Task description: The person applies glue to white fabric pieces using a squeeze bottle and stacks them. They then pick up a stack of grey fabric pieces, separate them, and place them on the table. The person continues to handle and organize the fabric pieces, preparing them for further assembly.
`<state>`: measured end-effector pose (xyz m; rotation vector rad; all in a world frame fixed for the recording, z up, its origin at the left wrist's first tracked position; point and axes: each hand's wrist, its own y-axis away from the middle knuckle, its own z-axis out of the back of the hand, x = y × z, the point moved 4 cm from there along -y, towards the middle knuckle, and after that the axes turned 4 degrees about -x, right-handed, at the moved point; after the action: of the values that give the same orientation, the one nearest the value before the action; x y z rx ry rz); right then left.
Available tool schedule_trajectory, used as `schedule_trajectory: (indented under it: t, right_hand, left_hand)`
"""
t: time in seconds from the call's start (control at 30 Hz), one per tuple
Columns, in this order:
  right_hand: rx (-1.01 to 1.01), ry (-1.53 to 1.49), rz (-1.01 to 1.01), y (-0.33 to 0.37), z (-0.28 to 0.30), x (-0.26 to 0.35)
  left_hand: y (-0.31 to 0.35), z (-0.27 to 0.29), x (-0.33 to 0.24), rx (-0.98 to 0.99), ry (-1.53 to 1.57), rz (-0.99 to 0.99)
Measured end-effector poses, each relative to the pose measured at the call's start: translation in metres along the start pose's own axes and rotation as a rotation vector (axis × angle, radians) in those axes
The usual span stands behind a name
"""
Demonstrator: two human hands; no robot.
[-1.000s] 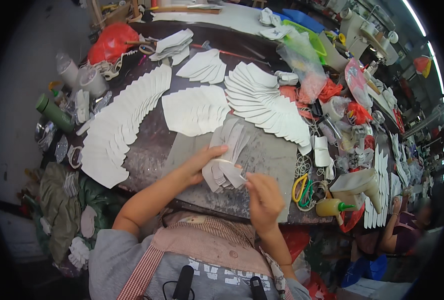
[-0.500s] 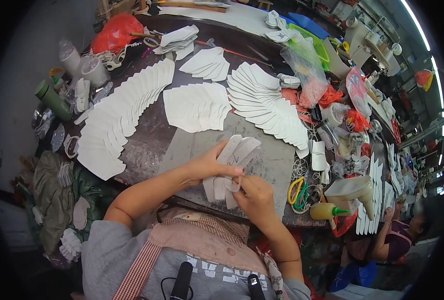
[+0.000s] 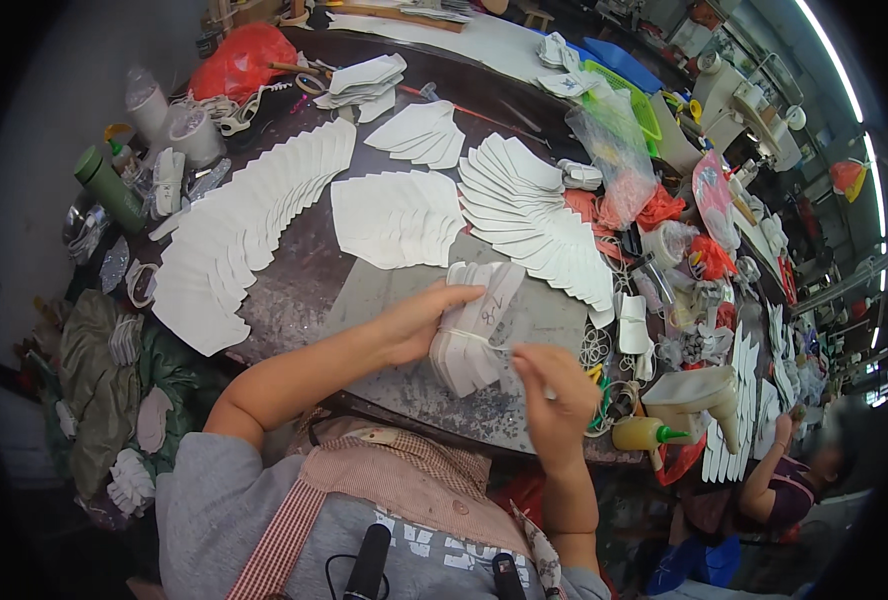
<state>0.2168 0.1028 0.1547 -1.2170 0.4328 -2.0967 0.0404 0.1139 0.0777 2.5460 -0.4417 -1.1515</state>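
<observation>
Gripping a stack of white cut pieces [image 3: 476, 325], the left hand [image 3: 414, 320] has its fingers curled over the top edge, grip clenched on the stack just above the grey mat [image 3: 404, 370] near the front of the counter [image 3: 304, 285]. The right hand [image 3: 554, 385] sits just beside it, thumb and fingers pinched on a thin rubber band [image 3: 484, 340] that runs across the stack's middle. Fanned rows of the same white pieces lie around: 1 long row [image 3: 244, 225] to the left, 1 small spread [image 3: 396, 215] ahead, 1 big fan [image 3: 539, 225] to the right. Loose rubber bands [image 3: 596, 348] rest near the right hand, with a yellow squeeze bottle [image 3: 642, 432] at the counter's edge. Another person's arm [image 3: 769, 480] shows at far right
</observation>
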Motion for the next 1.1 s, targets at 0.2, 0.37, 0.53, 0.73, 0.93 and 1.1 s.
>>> schedule_trajectory:
  t: [0.2,0.37,0.53,0.73,0.93,1.1]
  right_hand:
    - [0.33,0.498,0.209,0.018,-0.056,-0.011]
    - [0.246,0.293,0.286,0.021,-0.065,-0.027]
    - [0.247,-0.154,-0.059,0.016,-0.064,-0.039]
    - [0.462,-0.709,-0.554,0.022,-0.07,-0.05]
    - [0.61,-0.569,-0.286,0.016,-0.059,-0.018]
    - [0.614,-0.17,0.207,0.03,-0.039,0.023]
  left_hand:
    - [-0.009,0.012,0.018,-0.104,-0.219,-0.074]
    - [-0.007,0.018,0.02,-0.199,-0.222,-0.04]
    - [-0.003,0.016,0.017,-0.153,-0.418,-0.139]
    - [-0.021,0.042,0.027,-0.084,-0.401,-0.211]
    - [-0.027,0.061,0.03,-0.134,-0.492,-0.346]
    - [-0.042,0.067,0.016,-0.285,-0.097,-0.25]
